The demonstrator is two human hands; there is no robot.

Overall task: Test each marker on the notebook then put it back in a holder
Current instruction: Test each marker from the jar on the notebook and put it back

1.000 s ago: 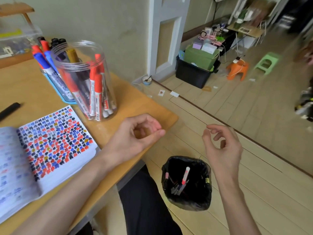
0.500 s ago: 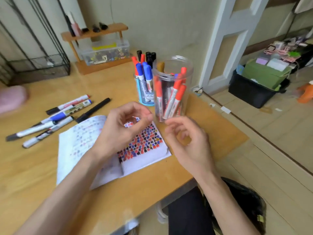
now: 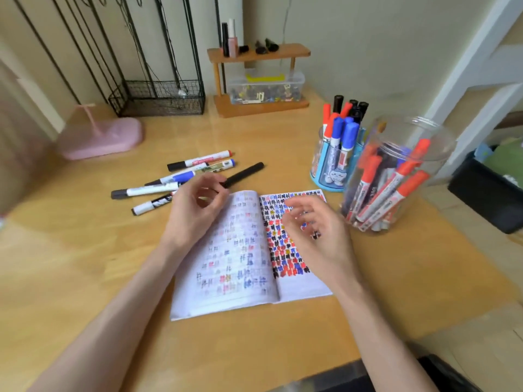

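Both hands have been brought back over the table (image 3: 85, 264) and are held above the open notebook (image 3: 235, 267) at its middle. Loosely curled, the left hand (image 3: 195, 210) and right hand (image 3: 319, 239) grip nothing. Loose markers (image 3: 175, 176) are laid just beyond the left fingertips; whether the black marker (image 3: 246, 172) is touched cannot be told. A jar (image 3: 396, 176) and blue holder (image 3: 328, 176) are set by the right edge.

Notebook (image 3: 240, 264): white pages. The right page is packed with rows of black, red and blue marks, which show faintly on the left page.
Loose markers (image 3: 175, 176): white barrels with black, blue and red ends.
Jar (image 3: 435, 142): clear.
Jar markers (image 3: 379, 193): white with orange caps.
Holder (image 3: 328, 176): blue with a cartoon print.
Table (image 3: 99, 264): tan wood grain.
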